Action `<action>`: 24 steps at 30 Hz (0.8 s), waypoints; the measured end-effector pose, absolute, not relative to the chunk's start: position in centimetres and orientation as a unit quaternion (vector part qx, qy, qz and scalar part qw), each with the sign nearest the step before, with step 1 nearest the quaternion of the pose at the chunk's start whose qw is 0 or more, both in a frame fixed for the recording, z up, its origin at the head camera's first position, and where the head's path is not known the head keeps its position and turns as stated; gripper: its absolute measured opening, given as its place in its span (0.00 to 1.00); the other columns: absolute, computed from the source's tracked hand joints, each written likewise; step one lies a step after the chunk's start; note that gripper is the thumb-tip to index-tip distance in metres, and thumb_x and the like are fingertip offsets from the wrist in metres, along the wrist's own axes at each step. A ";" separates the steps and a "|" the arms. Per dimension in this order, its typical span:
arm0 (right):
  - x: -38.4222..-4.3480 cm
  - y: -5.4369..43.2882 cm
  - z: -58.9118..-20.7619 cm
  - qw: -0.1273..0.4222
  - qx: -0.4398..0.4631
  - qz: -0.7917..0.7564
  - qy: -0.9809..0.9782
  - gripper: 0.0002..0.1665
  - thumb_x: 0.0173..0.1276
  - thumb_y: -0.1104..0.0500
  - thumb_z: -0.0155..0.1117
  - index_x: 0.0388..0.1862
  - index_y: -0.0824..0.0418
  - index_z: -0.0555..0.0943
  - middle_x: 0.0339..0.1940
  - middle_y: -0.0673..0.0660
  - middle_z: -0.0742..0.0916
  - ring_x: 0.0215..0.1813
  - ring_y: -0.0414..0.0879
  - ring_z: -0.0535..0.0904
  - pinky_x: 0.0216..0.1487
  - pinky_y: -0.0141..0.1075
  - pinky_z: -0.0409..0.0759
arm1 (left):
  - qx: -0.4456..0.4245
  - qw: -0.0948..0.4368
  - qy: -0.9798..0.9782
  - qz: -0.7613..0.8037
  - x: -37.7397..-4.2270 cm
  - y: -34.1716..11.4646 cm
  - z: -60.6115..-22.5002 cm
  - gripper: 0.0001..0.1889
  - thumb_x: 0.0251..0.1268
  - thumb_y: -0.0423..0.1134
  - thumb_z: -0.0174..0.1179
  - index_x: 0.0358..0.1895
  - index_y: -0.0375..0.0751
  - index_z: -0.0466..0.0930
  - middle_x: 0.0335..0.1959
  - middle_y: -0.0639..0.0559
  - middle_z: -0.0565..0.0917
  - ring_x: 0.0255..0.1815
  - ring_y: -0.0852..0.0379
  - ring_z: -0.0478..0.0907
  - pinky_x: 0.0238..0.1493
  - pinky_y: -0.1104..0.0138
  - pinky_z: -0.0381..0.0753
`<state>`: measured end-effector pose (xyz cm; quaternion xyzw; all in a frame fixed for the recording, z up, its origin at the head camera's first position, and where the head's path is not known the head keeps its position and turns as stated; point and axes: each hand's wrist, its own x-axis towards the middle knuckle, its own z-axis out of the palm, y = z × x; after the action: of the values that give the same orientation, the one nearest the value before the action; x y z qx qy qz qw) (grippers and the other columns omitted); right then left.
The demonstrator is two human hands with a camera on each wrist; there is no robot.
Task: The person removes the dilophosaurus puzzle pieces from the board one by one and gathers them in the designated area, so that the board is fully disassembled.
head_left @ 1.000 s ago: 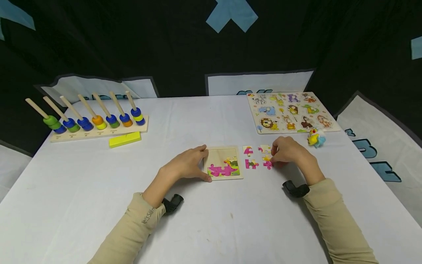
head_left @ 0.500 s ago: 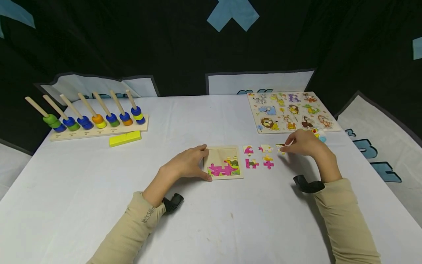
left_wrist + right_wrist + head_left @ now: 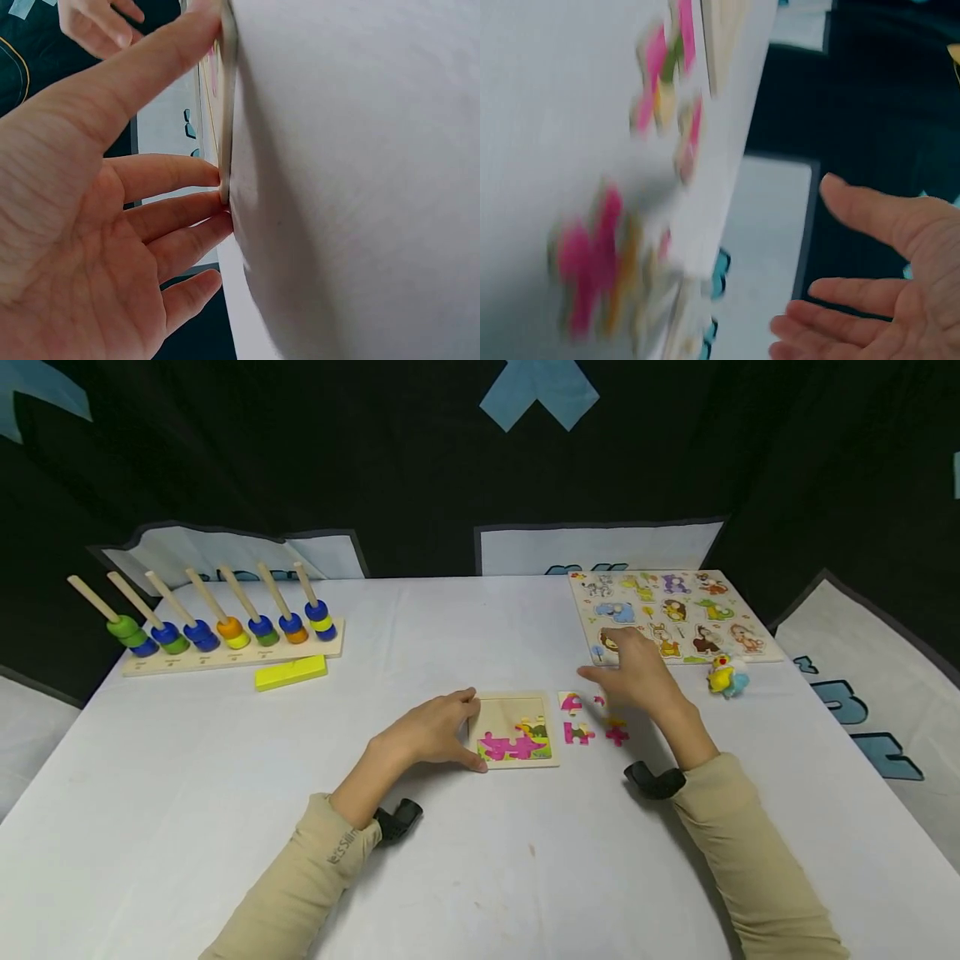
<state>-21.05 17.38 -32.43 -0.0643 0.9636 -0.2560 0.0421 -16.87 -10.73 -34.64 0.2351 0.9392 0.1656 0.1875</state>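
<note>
A small wooden puzzle tray lies on the white table, partly filled with pink dinosaur pieces along its lower part. My left hand rests at its left side, thumb at the near corner and index finger at the far one. In the left wrist view the straight fingers touch the tray's edge. Loose jigsaw pieces lie right of the tray; my right hand hovers over some, hiding part of them. Its thumb and fingers are spread apart with nothing between them in the right wrist view.
An animal peg puzzle board lies at the back right, with a small yellow-and-blue toy at its front edge. A bead-stacking rack stands at the back left, a yellow block before it.
My right hand moves right to a loose piece at the row's end, then lifts back left above the pieces with fingers spread. My left hand stays at the tray.
</note>
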 end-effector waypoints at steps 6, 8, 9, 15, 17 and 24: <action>-21.0 13.9 -33.7 0.049 -0.137 -0.266 0.953 0.46 0.59 0.49 0.71 0.70 0.69 0.65 0.71 0.69 0.68 0.72 0.64 0.61 0.71 0.58 0.63 | 0.240 0.183 0.939 0.164 -17.0 -10.8 -34.7 0.30 0.46 0.54 0.74 0.46 0.39 0.74 0.74 0.39 0.61 0.74 0.42 0.61 0.72 0.52 0.64; -20.9 12.9 -34.0 0.059 -0.159 -0.268 0.948 0.43 0.57 0.50 0.73 0.67 0.68 0.70 0.68 0.67 0.71 0.70 0.63 0.65 0.70 0.57 0.66 | 0.240 0.184 0.939 0.163 -17.0 -10.8 -34.7 0.31 0.46 0.55 0.74 0.48 0.38 0.74 0.74 0.39 0.61 0.73 0.42 0.62 0.72 0.52 0.65; -20.8 12.4 -34.2 0.064 -0.167 -0.268 0.947 0.41 0.55 0.49 0.75 0.64 0.67 0.73 0.65 0.66 0.73 0.68 0.62 0.67 0.68 0.56 0.68 | 0.239 0.185 0.939 0.162 -17.0 -10.8 -34.7 0.32 0.46 0.55 0.74 0.50 0.38 0.74 0.74 0.39 0.61 0.73 0.42 0.62 0.72 0.52 0.65; -20.5 11.0 -34.5 0.129 -0.196 -0.242 0.941 0.25 0.47 0.53 0.80 0.42 0.62 0.85 0.45 0.59 0.80 0.47 0.52 0.73 0.49 0.43 0.76 | 0.235 0.184 0.941 0.158 -17.0 -10.7 -34.6 0.34 0.46 0.55 0.74 0.52 0.38 0.74 0.74 0.39 0.61 0.73 0.42 0.62 0.72 0.53 0.65; -20.4 10.8 -34.5 0.167 -0.200 -0.235 0.937 0.19 0.47 0.56 0.80 0.37 0.62 0.84 0.38 0.57 0.79 0.41 0.49 0.72 0.41 0.38 0.73 | 0.235 0.183 0.941 0.160 -17.0 -10.7 -34.6 0.31 0.45 0.55 0.74 0.47 0.39 0.75 0.74 0.39 0.61 0.73 0.42 0.62 0.72 0.53 0.65; -20.4 10.6 -34.7 0.229 -0.198 -0.239 0.923 0.14 0.51 0.61 0.75 0.32 0.61 0.77 0.26 0.53 0.76 0.32 0.45 0.70 0.31 0.32 0.67 | 0.238 0.181 0.941 0.157 -16.9 -10.8 -34.6 0.33 0.45 0.55 0.74 0.51 0.37 0.75 0.74 0.39 0.61 0.73 0.41 0.62 0.72 0.53 0.65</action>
<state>-20.43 10.59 -34.75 -0.1983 0.9227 -0.2387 0.2287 -16.91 -10.80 -34.59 0.2375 0.9413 0.1573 0.1809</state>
